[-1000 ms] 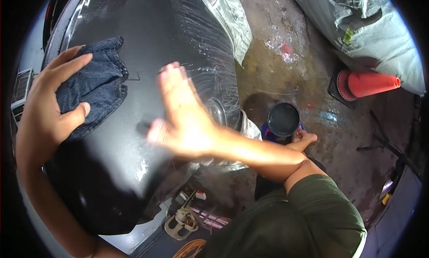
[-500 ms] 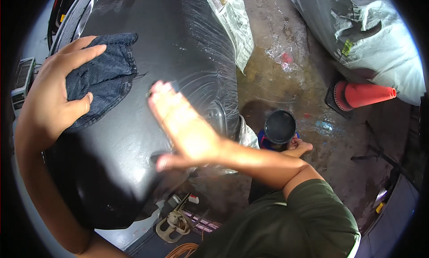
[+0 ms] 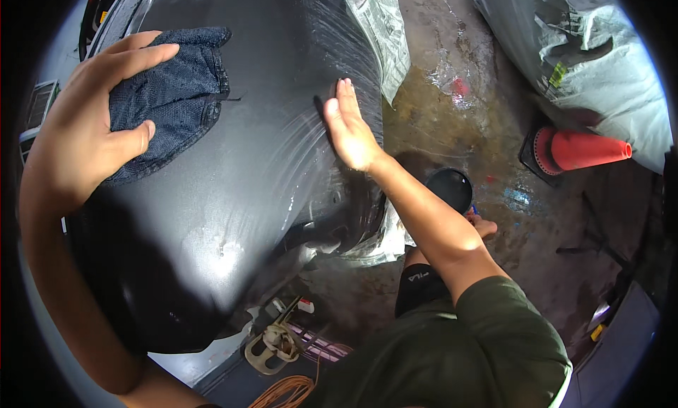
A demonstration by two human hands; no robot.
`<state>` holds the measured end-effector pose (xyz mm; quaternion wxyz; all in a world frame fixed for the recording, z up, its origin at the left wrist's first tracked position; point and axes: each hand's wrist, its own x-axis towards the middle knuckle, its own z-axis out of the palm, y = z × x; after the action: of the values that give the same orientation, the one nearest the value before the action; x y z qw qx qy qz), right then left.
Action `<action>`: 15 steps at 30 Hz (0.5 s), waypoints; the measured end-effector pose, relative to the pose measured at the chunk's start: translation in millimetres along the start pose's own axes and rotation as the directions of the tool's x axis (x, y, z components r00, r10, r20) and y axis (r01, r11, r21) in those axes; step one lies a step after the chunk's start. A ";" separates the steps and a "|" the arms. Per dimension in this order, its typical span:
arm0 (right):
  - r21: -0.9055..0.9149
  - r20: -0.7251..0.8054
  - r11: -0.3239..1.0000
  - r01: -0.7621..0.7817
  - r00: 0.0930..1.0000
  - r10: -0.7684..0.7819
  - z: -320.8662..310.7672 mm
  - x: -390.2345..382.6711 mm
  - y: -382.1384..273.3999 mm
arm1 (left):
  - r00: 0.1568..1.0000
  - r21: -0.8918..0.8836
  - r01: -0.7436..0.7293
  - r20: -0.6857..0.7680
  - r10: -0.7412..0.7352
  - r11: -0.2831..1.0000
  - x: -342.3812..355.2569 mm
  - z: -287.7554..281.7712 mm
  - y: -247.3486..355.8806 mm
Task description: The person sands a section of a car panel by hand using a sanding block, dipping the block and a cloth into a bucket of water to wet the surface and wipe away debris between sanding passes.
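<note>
A wet, dark grey curved vehicle panel (image 3: 233,147) fills the left half, with streaks of water near its right side. My left hand (image 3: 78,126) grips a dark blue cloth (image 3: 166,101) over the panel's left part, thumb and fingers on its outer face. On the panel's right side lies my right hand (image 3: 349,129), fingers stretched out together and thumb beside them. A dark strip runs along this hand's left edge; whether it is shadow or something thin under the palm, I cannot tell.
Right of the panel, a round black bucket (image 3: 450,189) stands by my foot on the wet floor. Beyond it lies an orange cone (image 3: 590,150) on its side, near a sheeted bulky shape (image 3: 600,76). Pale sheeting (image 3: 378,27) edges the panel. Coiled orange cord (image 3: 286,392) lies below.
My right hand has moved right and away from me across the panel, from its middle to its right side. The left hand and cloth have shifted slightly up in the view.
</note>
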<state>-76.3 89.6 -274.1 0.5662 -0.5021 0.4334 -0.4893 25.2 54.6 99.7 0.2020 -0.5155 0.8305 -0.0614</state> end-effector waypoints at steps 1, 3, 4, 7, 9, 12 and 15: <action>0.016 0.001 1.000 0.008 1.000 -0.008 6.5 0.0 -4.4 | 1.000 -0.017 0.014 -0.004 -0.014 1.000 -2.5 -4.0 -0.3; -0.201 0.205 0.838 0.507 0.859 -0.470 28.9 -47.5 -86.6 | 0.999 0.084 -0.015 0.051 0.011 0.996 -13.5 -6.7 -4.9; -0.203 0.206 0.854 0.479 0.874 -0.441 30.7 -55.2 -84.6 | 0.997 0.064 -0.027 0.076 0.022 0.998 -13.2 -0.9 -7.0; -0.206 0.308 0.780 0.590 0.796 -0.521 31.1 -53.2 -87.9 | 0.997 0.116 -0.043 0.062 0.036 0.992 -10.9 -0.9 -9.7; -0.283 0.112 0.803 0.525 0.850 -0.516 25.2 -28.3 -49.1 | 0.999 0.086 -0.001 0.045 -0.003 0.996 -8.5 -5.4 3.6; -0.038 0.011 0.992 0.118 0.993 -0.118 14.4 -5.3 -24.2 | 0.998 0.045 -0.036 0.048 0.034 0.998 -4.0 -0.9 -0.2; -0.157 0.185 0.889 0.430 0.897 -0.401 40.1 -70.6 -90.9 | 0.994 0.044 -0.079 0.074 0.075 0.996 -13.3 -4.0 -18.1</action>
<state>-57.9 163.7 -179.0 0.4272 -0.6708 0.3181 -0.5161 43.8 57.5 112.6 0.2464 -0.4800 0.8402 -0.0545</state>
